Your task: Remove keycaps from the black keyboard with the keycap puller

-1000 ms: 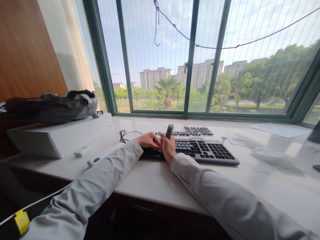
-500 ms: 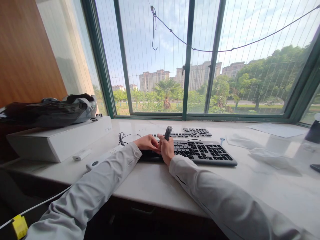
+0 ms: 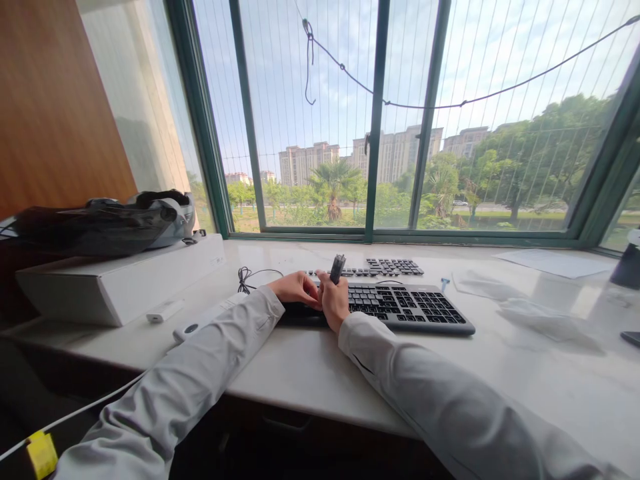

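Note:
A black keyboard [image 3: 435,308] lies on the worktop under both my hands, many of its key positions bare of caps. My right hand [image 3: 335,303] is closed around a small black hand tool [image 3: 337,268], whose blocky end sticks up above the fist. What kind of tool it is, I cannot make out. Close against it, over the keyboard's left part, my left hand [image 3: 296,289] has its fingers bent together in a pinch. Anything between those fingertips is hidden. Behind the keyboard, loose keycaps [image 3: 395,267] lie in rows.
At left, a white box [image 3: 120,280] carries a dark bag [image 3: 110,223]. A small white block [image 3: 165,311] and a white device [image 3: 193,328] lie nearby. Thin black cable [image 3: 245,279] coils behind my left hand. Rightward are a small blue tool [image 3: 445,284] and clear plastic bags [image 3: 545,320].

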The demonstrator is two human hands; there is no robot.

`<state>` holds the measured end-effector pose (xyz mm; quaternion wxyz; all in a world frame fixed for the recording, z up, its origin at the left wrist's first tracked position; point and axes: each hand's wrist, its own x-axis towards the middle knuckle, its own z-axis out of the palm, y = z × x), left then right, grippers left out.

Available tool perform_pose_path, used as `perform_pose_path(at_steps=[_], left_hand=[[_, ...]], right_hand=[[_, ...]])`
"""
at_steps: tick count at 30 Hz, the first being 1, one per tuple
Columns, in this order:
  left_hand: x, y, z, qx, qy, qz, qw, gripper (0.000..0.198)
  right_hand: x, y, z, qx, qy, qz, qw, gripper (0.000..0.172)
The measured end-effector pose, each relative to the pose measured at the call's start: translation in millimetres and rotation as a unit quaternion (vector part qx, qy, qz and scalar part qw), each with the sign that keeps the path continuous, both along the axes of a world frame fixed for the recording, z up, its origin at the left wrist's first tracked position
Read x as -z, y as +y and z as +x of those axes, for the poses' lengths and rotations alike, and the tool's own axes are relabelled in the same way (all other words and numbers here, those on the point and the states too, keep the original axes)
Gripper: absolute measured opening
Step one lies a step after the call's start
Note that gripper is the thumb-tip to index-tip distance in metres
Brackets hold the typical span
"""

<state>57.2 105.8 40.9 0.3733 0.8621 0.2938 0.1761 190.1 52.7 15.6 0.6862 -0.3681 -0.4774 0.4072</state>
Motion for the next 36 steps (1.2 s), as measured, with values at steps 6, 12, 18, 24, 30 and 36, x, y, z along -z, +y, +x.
perform_pose_path(at_steps=[6,12,18,24,30,36], left_hand=[[0.2,0.0,0.1,0.011,-0.004,-0.012,1.0,0.028],[0.9,-0.5,2.0,0.022,-0.021,-0.006,1.0,0.029],[0.2,-1.1,2.1,0.021,-0.018,0.018,0.999,0.032],[0.2,-0.8,1.8,0.019,-0.007,0.038,0.999,0.03],[2.1,1.4,2.1,0.023,-0.013,0.039,0.999,0.032],[-0.7,0.1,1.4,0.027,0.006,0.031,0.999,0.031]], right_hand=[[2.0,1.9,-0.5,0.022,-0.01,0.008,1.0,0.035],[1.1,-1.6,-0.5,0.01,-0.037,0.022,0.999,0.036],[-0.4,-5.0,0.1,0.03,-0.05,0.032,0.998,0.036],[0.3,-3.4,0.5,0.038,-0.061,0.052,0.996,0.038],[1.0,-2.8,-1.1,0.016,-0.061,0.064,0.996,0.039],[-5.2,-7.2,2.2,0.018,-0.074,0.08,0.994,0.044]])
